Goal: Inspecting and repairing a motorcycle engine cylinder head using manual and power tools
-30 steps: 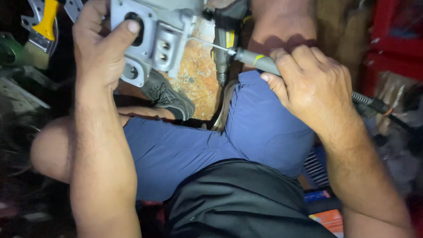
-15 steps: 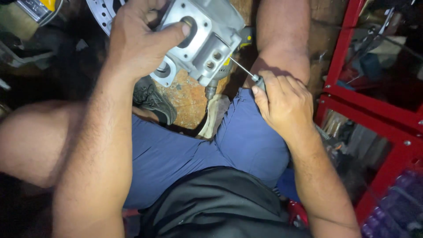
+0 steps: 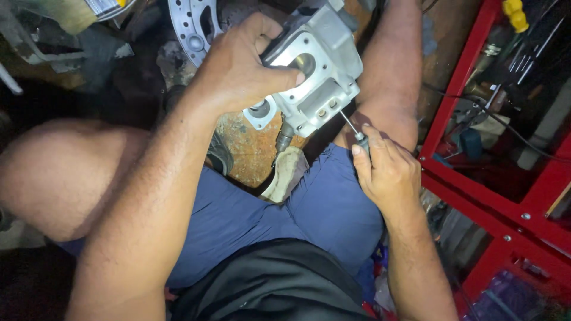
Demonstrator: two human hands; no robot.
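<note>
One cast metal engine part [image 3: 315, 71], pale grey and matt, is held above the lap, over the gap between the two bare knees. Its body is blocky, with flat machined faces, one round bore on the upper face, a rectangular recess below it and two small holes near the lower edge. A round flanged port juts from its lower left side, and a short dark cylindrical stub hangs beneath it.

The left hand [image 3: 238, 71] is closed around the part from the left, the thumb laid across the upper face right beside the bore and the fingers wrapped over the far side. The right hand [image 3: 383, 169] is curled shut around the handle of one slim tool [image 3: 351, 128]; only a thin steel shaft and a small dark collar are seen above the fist. The shaft's tip is set against the lower right edge of the part, close to the two small holes; whether it enters one cannot be told.

Blue shorts [image 3: 285, 220] of smooth cloth are seen across the lap, with a black shirt hem below them. A rusty, pitted orange-brown surface [image 3: 250, 148] lies under the part, between the legs, and one worn pale shoe sole [image 3: 285, 172] rests at its lower right edge. One perforated steel brake disc [image 3: 190, 30] is partly seen at the upper left, behind the left hand. A red painted metal rack [image 3: 476, 172], with bolted rails, fills the right side; dark cables and assorted tools are stored inside it, too cluttered to be counted.
</note>
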